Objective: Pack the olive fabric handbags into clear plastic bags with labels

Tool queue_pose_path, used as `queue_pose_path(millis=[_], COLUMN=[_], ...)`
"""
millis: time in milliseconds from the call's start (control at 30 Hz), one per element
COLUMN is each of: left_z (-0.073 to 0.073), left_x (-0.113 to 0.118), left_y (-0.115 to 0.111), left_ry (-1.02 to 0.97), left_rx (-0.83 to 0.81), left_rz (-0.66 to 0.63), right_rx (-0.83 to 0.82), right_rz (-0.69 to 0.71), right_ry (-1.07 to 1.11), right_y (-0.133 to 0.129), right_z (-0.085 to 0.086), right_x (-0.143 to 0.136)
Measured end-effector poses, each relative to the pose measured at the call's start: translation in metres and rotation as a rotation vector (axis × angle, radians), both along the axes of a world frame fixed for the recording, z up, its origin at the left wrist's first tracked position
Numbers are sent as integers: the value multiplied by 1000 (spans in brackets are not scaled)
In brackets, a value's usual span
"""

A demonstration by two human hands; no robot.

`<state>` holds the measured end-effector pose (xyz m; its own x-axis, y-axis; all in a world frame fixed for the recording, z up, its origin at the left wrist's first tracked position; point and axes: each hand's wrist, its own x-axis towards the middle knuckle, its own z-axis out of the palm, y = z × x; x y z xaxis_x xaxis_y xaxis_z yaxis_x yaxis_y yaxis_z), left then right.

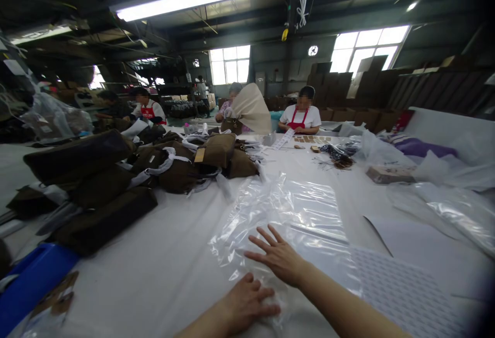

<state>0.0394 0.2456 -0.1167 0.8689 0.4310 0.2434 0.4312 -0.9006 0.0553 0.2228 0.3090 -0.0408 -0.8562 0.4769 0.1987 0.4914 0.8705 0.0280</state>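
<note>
Clear plastic bags (309, 214) lie flat and glossy on the white table (154, 255) in front of me. My right hand (276, 255) rests on the plastic with its fingers spread. Nearer to me, my left hand (251, 301) lies at the lower edge of the plastic, fingers apart and slightly bent, holding nothing. A patterned sheet (398, 291) is to the right of the plastic, beside a plain white sheet (417, 240).
Dark brown bags (170, 167) are heaped at the left, behind a blue bin (34, 281). A cardboard box (390, 174) and more plastic (464, 214) are at the right. Across the table sits a person in a red apron (299, 120), near a bundle of strings (338, 156).
</note>
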Motion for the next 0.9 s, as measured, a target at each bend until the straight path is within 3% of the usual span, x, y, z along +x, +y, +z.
queue_pose_path(millis=[100,200,267,433,533,633,700,800,900], left_z=[-1,1,2,-12,-31,-46,-51,-52,-43], left_x=[-4,-8,-8,-2,-8,-22,-30,-32,-28], left_y=[-4,-7,-9,-5,-3,-10,-19,-27,-27], left_ry=[14,12,20,62,65,-27,-164,-335,-278], left_rx=[42,50,66,75,47,-32,-97,-197,-295], left_rz=[-61,-89,-95,-135,-156,-101,43,329,394], right_rx=[-54,-75,-60,-58,-72,-45,-16,79,213], right_rz=[-153,-242,-214,125,56,-8,-30,-42,-70], right_ry=[-141,-185,-149,-149,-254,-235,-200,-84,98], right_y=[17,16,12,11,15,19,19,11,-14], right_z=[-21,-34,-33,-30,-40,-48,-44,-22,9], right_x=[2,15,17,-15,-31,-23,-4,35,87])
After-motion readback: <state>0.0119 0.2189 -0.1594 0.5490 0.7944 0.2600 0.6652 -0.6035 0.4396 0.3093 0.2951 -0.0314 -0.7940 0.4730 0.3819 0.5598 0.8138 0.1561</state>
